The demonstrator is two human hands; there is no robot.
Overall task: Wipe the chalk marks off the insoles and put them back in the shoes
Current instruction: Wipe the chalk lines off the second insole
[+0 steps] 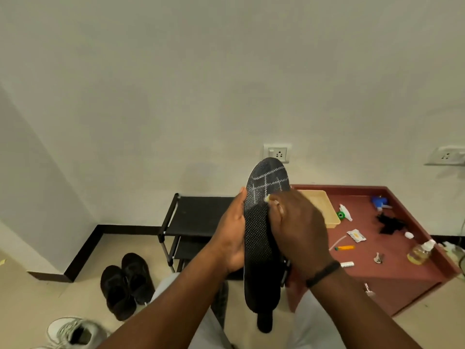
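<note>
A black insole (pixel 259 238) stands upright before me, toe end up, with white chalk lines crossing its upper part. My left hand (pixel 232 231) grips its left edge from behind, thumb at the rim. My right hand (pixel 297 227) pinches a small pale piece (pixel 267 198), chalk or cloth I cannot tell, against the insole just below the marks. A second dark insole (pixel 265 321) shows behind and below the first. A pair of black shoes (pixel 125 283) sits on the floor at lower left.
A black shoe rack (pixel 198 215) stands against the wall behind the hands. A reddish table (pixel 392 268) on the right carries a yellow tray (pixel 324 207), spray bottles, a black cloth (pixel 391 224) and small items. A white sneaker (pixel 75 332) lies at bottom left.
</note>
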